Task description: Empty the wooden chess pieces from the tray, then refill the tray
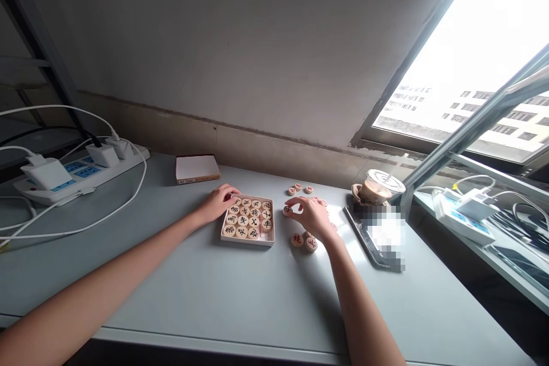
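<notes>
A shallow white box point(247, 242) on the grey desk holds rows of round Chinese chess pieces with black characters, with a gap at its lower right corner. My left hand point(219, 203) grips the box's upper left edge, fingers bent over it. Just right of the box, my right hand point(312, 216) pinches a Chinese chess piece point(287, 211) between thumb and fingers, low over the desk. Loose red-marked pieces lie around that hand, among them one piece point(297, 239) in front and another piece point(309, 189) behind. The hand partly hides several others.
An open box lid point(197, 168) lies behind on the left. A power strip point(86, 171) with chargers and white cables occupies the left side. Toward the right are a lidded drink cup point(381, 187) and a dark-edged flat device point(364, 237), partly blurred. The wall point(240, 68) bounds the back.
</notes>
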{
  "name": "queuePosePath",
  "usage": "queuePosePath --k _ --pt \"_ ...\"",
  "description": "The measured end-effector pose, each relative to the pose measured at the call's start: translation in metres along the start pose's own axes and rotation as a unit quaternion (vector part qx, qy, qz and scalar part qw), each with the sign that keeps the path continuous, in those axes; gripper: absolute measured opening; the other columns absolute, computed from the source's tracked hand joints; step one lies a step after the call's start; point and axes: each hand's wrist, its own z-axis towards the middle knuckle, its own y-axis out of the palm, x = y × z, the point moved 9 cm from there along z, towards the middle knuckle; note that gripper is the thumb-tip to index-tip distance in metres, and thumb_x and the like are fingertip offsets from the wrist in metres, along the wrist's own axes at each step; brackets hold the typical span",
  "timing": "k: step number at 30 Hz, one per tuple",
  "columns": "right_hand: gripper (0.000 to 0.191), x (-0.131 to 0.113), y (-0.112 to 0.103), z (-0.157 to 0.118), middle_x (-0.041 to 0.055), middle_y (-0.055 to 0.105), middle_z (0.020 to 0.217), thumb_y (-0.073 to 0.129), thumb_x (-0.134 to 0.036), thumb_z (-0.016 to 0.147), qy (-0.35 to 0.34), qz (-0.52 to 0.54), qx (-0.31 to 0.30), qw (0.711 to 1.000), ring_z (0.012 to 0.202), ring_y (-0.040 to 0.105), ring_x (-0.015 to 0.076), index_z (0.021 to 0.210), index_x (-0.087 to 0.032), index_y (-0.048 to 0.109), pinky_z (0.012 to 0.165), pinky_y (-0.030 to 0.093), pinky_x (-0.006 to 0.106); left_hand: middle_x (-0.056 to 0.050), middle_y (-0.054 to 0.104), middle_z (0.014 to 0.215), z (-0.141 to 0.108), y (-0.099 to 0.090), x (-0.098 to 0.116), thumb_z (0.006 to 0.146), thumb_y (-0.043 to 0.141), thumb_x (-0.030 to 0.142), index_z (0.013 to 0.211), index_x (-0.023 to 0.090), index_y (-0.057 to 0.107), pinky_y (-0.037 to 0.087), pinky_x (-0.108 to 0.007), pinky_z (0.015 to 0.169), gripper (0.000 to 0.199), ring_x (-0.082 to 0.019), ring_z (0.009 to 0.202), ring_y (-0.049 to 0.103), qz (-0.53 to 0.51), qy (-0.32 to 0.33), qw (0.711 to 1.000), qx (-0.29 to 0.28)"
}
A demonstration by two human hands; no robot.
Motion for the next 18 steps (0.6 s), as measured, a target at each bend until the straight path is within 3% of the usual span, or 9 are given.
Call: queuePosePath --k 5,8,18 --pt "0.029 -0.045 0.002 -0.015 0.0036 0.064 0.099 0.055 -0.044 0.078 -0.095 0.190 -0.121 0.970 0.090 0.056 0.0190 0.097 -0.025 0.066 0.077 0.043 0.030 -0.005 0.056 0.100 -0.001 0.001 -0.001 0.081 0.041 0.031 0.094 0.019 0.060 0.043 -0.031 0.080 0.026 -0.019 0.089 0.055 0.004 -0.003 1.000 -0.009" --pt "0.022 -0.067 0.011 -0.024 0.0015 0.061 0.098 0.059 -0.039 0.077 -0.134 0.182 -0.176 0.958 0.093 0.055 0.0180 0.094 -0.027 0.067 0.083 0.042 0.029 -0.005 0.055 0.100 -0.001 0.001 0.000 0.082 0.041 0.031 0.095 0.019 0.059 0.042 -0.031 0.082 0.026 -0.019 0.091 0.055 0.010 0.006 1.000 -0.009" --pt "0.016 -0.066 0.024 -0.022 0.0015 0.056 0.096 0.059 -0.038 0.079 -0.167 0.089 -0.157 0.969 0.096 0.050 0.0183 0.089 -0.030 0.068 0.086 0.036 0.032 -0.004 0.055 0.099 -0.001 0.002 0.001 0.081 0.043 0.030 0.096 0.018 0.059 0.042 -0.030 0.081 0.025 -0.017 0.086 0.054 0.011 0.009 1.000 -0.017"
